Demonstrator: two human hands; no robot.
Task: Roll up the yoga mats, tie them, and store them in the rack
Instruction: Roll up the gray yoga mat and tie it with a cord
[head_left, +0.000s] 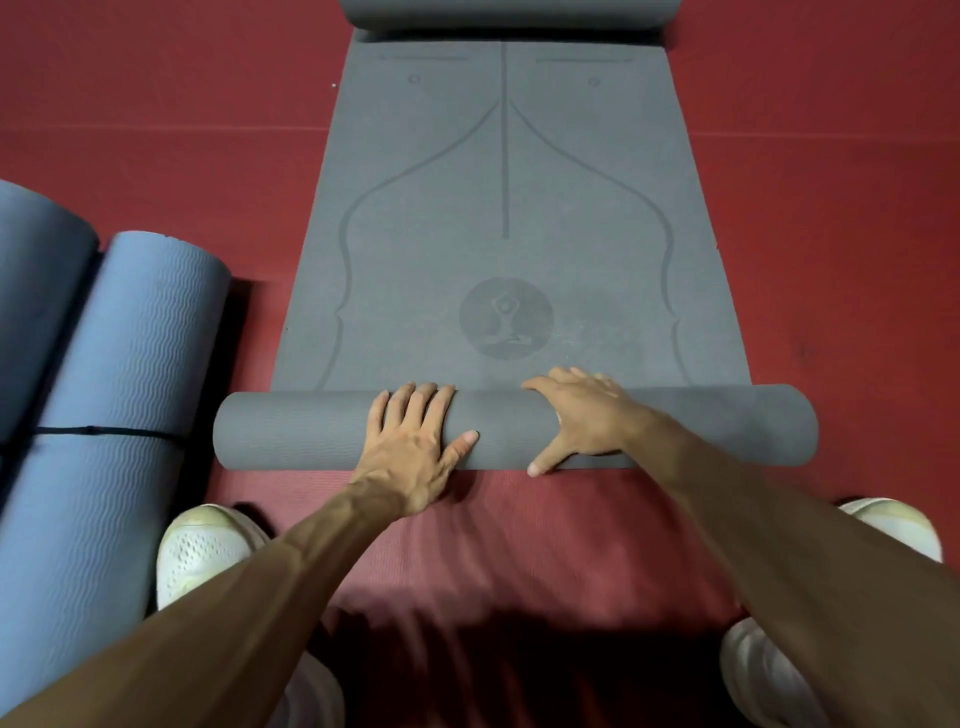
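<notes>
**Grey mat: roll started, most of it still flat**

Nearest: white mesh shoes (208, 551) planted either side of a red ribbed strip (519, 545) on the red padded floor (156, 104).

Just beyond, the dark grey foam yoga mat (498, 208) has its near end wound into a tight roll (291, 431) lying straight across the view.

Left hand (415, 441): palm down on the roll left of centre, fingers laid nearly straight over the top, thumb on the near face. It presses and does not clutch.

Right hand (587, 421): just right of centre, fingers draped over the far side, thumb splayed down to the roll's near bottom edge. Also flat, pressing. Both arms reach well forward.

Beyond the roll, the printed length of the mat lies flat, so rolling looks early.

Left edge of the floor: two blue ribbed mats (130, 389) already rolled, a black strap (104, 431) round them, not racked.

Far edge: another grey roll (509, 15); can't tell if it's this mat's far end or a separate one.

Left, by my read: finish the roll, tie, store. No rack in view.
</notes>
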